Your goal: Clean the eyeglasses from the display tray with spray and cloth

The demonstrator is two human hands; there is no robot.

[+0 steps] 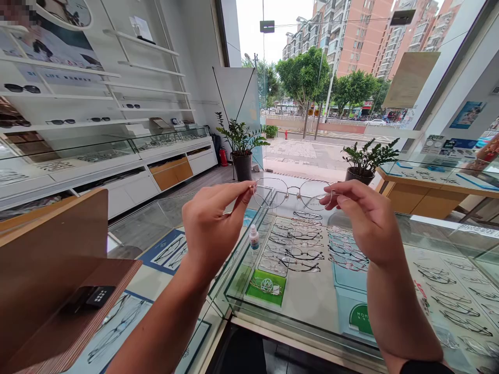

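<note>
A pair of thin wire-rimmed eyeglasses [293, 189] with round lenses is held up in front of me, above the glass display case. My left hand [214, 221] pinches its left end between thumb and fingertips. On the other side, my right hand [368, 215] grips the right end, thumb and fingers closed near the rim. The temples are hard to make out against the background. Below the eyeglasses, rows of spectacle frames [304, 254] lie inside the glass case. A small white bottle [253, 238] stands on the glass to the right of my left hand.
A brown wooden panel [50, 270] rises at the left, beside a small black device [100, 296]. The glass case [241, 306] has its near edge just before me. Two potted plants [241, 137] flank the glass front. Wall shelves [152, 70] hold sunglasses.
</note>
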